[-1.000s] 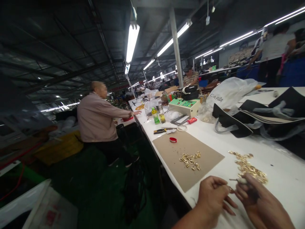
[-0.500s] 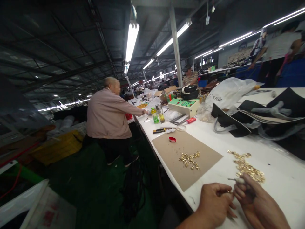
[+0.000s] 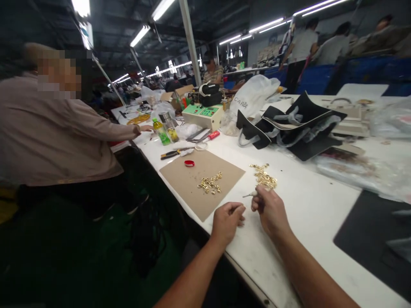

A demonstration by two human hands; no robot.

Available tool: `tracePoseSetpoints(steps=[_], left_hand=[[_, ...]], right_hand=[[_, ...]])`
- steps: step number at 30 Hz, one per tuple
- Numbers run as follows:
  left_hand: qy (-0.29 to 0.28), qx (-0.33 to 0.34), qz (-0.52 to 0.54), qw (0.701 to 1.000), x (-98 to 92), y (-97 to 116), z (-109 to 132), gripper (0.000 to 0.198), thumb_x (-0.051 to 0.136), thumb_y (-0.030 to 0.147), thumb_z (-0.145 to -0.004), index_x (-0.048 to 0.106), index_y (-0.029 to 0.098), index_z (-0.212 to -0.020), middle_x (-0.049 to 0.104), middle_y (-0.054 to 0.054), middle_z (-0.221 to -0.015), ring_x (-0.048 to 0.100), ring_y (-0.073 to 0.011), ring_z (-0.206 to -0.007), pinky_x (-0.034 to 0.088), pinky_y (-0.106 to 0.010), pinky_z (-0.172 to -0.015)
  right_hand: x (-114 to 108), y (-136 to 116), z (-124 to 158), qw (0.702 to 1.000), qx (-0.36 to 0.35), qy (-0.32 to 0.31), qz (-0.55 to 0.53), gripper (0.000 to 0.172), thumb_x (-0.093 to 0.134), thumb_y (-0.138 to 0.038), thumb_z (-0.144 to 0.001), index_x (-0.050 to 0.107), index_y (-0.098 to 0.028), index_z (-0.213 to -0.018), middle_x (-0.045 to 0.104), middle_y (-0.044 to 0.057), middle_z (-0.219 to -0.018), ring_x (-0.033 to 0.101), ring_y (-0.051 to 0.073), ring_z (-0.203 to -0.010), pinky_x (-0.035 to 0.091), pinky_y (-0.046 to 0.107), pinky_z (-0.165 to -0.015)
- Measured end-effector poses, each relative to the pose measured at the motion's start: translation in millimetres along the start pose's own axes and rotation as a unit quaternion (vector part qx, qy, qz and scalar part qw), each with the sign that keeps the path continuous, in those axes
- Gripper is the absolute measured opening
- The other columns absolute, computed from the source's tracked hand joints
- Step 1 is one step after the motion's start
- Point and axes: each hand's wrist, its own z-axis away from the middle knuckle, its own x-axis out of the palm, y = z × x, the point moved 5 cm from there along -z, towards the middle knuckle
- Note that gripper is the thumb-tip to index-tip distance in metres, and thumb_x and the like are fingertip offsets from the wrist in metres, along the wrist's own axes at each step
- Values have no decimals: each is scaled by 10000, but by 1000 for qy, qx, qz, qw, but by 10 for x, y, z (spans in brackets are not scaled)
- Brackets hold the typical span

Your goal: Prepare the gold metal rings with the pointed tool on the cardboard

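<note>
While right hand (image 3: pixel 269 208) fingers clamp a small tool (image 3: pixel 251 194) | left hand (image 3: pixel 226 221) — fingers curled together, contents hidden

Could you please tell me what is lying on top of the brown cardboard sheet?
On the cardboard sheet lie a cluster of gold rings and a red ring; whatever is under it is hidden.

Bare white table (image 3: pixel 308 205) lies right of the hands; cardboard sheet (image 3: pixel 192 179) and gold rings (image 3: pixel 263 177) crowd ahead.
</note>
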Motion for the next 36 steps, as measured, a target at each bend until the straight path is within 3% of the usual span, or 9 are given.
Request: tracePoseSetpoints(steps=[5,9,18,30,36], left_hand=[[34,46,-11,998,-54,-20,-9,241,806,364,-778,787,142,-870,720,-20,-681,653,-133,-570,554,-250,-596],[40,84,-35,995,-45,-39,-19,186,757,339,-822,790,171,-896,735,-27,-844,673,-131,-635,574,-250,-618],[34,127,-103,986,-27,-45,-27,124,711,262,-866,788,188,-930,724,-27,-879,675,-138,-699,546,-247,-659],[37,154,-135,978,-22,-58,-19,96,713,238,-878,793,206,-921,747,-33,-882,697,-166,-777,546,-257,-691],[40,165,-146,975,-24,-67,-22,103,718,235,-884,798,204,-941,753,-49,-917,708,-184,-829,556,-263,-702]], right_hand=[[4,-201,77,965,-102,-20,240,338,695,-528,-936,642,-200,-876,611,-36,-614,534,137,-546,455,277,-605],[29,-334,118,937,-143,-4,319,303,664,-504,-934,635,-212,-859,578,-46,-554,517,151,-516,413,278,-573],[45,-326,140,905,-184,-11,385,296,654,-493,-929,642,-215,-829,570,-41,-606,509,146,-551,419,278,-589],[50,-295,141,892,-203,-28,404,274,651,-474,-937,640,-222,-831,568,-50,-604,520,138,-538,419,274,-583],[81,-317,157,871,-238,-47,427,255,641,-441,-943,621,-221,-816,564,-49,-640,499,127,-551,397,269,-592]])
